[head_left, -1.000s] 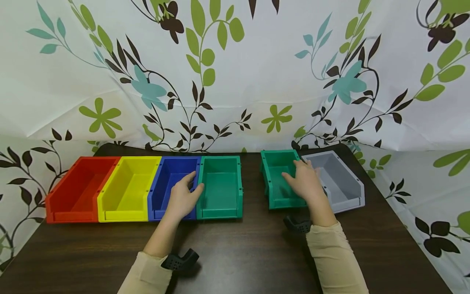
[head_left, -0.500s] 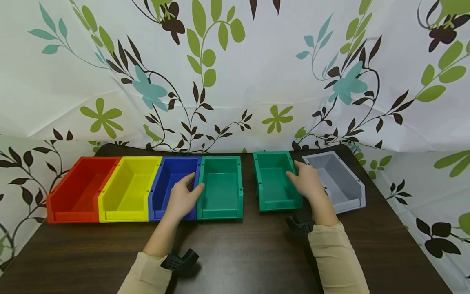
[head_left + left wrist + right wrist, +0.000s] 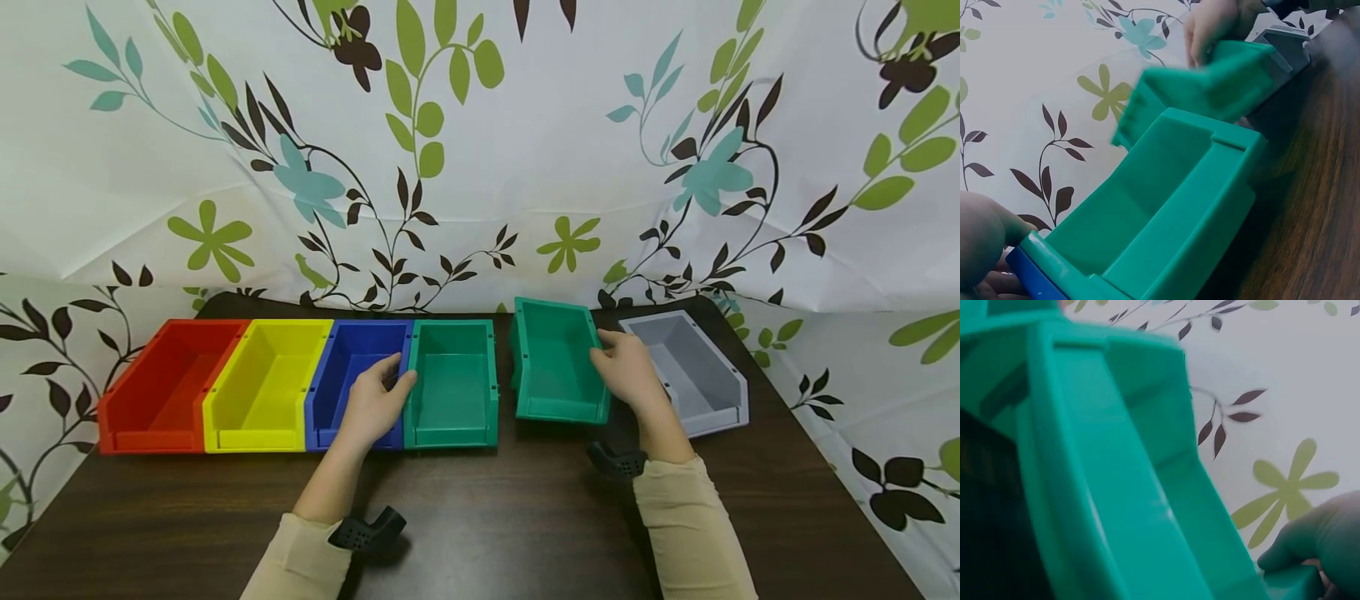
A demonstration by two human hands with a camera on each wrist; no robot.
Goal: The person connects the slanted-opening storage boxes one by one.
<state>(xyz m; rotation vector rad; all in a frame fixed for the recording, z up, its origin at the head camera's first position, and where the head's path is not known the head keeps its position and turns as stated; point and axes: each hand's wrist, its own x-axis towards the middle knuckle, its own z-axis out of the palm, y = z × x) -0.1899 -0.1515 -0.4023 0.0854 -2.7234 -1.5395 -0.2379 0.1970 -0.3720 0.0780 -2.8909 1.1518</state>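
- Head view: four bins stand side by side on the tabletop [image 3: 480, 500], walls touching: red bin [image 3: 152, 442], yellow bin [image 3: 257, 442], blue bin [image 3: 365, 342], row's green bin [image 3: 450, 435]. I'd call that bit done.
- Same view, what's left, I reckon: the loose green bin [image 3: 561, 409] sits right of the row with a gap, tilted and apparently lifted. The gray bin [image 3: 718, 418] is angled farther right, also outside the line.
- Insides, same view: just bare plastic wherever I can see; the left hand [image 3: 377, 402] hides part of the blue one. Its fingers and thumb pinch the walls where blue meets green. The right hand [image 3: 628, 367] grips the loose one's right wall.
- Left wrist view: loose green's blurry and tipped; can't tell if it's touching anything.
- Right wrist view: fingers nearly closed on its rim, no contents showing.
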